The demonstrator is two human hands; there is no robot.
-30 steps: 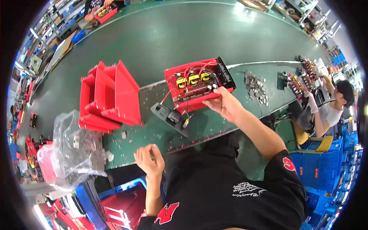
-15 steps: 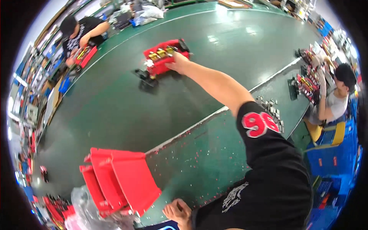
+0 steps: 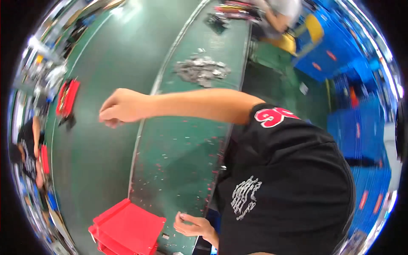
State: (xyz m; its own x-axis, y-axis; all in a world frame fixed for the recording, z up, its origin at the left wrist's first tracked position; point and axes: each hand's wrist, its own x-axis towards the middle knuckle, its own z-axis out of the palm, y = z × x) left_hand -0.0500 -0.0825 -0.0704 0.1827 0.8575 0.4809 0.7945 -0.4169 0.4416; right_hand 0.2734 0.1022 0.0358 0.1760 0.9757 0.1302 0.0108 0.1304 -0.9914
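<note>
My right arm reaches across the green table, and my right hand (image 3: 124,107) hovers over its dark surface. Its fingers are loosely curled inward and slightly blurred, with nothing visible in them. Low in the view, my left hand (image 3: 190,225) rests by the table's near edge, its thumb and fingers a little apart and nothing between them. Left of that hand, close but not touching, stand stacked red plastic bins (image 3: 131,227). Beyond my right hand, a red tray-like assembly (image 3: 68,98) with a black part at its end lies apart on the table.
A heap of small grey pieces (image 3: 204,70) lies beyond my right forearm. Red specks dot the near strip of table. A co-worker (image 3: 29,146) works at the far left beside a red part; another person (image 3: 282,15) is at the top. Blue crates (image 3: 357,131) stand at right.
My right hand has let go of the red assembly and drawn away from it. The view has swung right, bringing the grey heap and blue crates further in. My left hand's fingers have loosened.
</note>
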